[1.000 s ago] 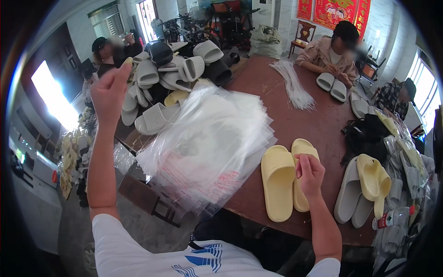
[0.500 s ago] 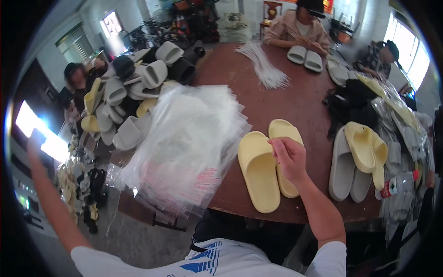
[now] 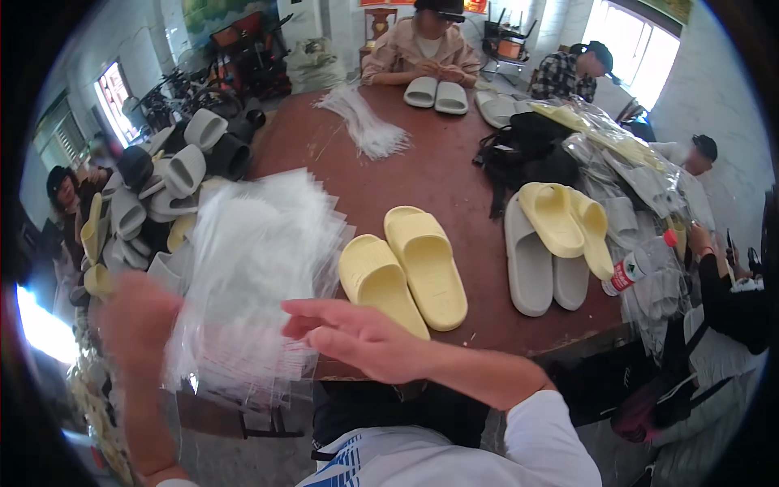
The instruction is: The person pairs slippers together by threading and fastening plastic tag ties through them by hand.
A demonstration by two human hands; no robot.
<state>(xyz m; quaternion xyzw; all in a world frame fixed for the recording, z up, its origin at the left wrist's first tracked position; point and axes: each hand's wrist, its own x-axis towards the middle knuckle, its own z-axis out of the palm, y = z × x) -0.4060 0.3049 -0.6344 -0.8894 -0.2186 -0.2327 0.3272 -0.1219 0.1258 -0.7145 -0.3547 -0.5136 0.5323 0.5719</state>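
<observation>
Your right hand [image 3: 357, 337] reaches across to the left, over the near edge of the round brown surface [image 3: 438, 174]. It is open, with the fingers stretched out flat toward the stack of clear plastic bags [image 3: 256, 276]. The fingertips are at the right side of the stack, and you cannot tell if they touch it.

Your left hand [image 3: 138, 321] is at the near left side of the bags. It is blurry, so you cannot tell if it is open or closed, or if it holds a bag.

The bags lie in a big loose pile on the near left part of the surface and hang a little over its edge.

Just right of the bags sits a pair of yellow slippers [image 3: 406, 272], side by side and touching. Farther right is a grey pair with another yellow pair [image 3: 568, 223] lying on top of it. A heap of grey slippers [image 3: 162, 183] is far to the left. A bunch of white ties [image 3: 365, 126] lies on the far side, near a person [image 3: 422, 49] with two grey slippers.
</observation>
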